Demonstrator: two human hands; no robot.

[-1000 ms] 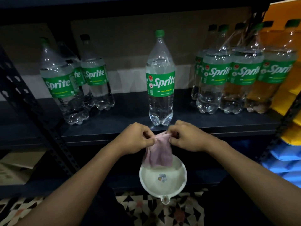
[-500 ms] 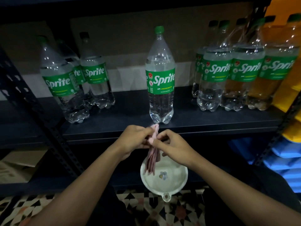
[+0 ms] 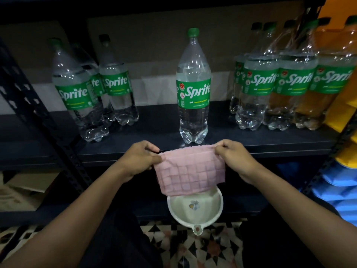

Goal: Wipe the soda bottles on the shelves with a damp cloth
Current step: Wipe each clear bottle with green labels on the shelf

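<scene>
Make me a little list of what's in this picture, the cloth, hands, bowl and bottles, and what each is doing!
cloth: pink waffle cloth, spread out flat, above the bowl
left hand: pinches its top left corner
right hand: pinches its top right corner
bowl: white, with a small picture inside
middle Sprite bottle: upright, alone, untouched
other Sprite bottles: clusters left and right on the shelf

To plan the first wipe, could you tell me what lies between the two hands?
The pink cloth, pinched by left hand and right hand; the head view shows it.
</scene>
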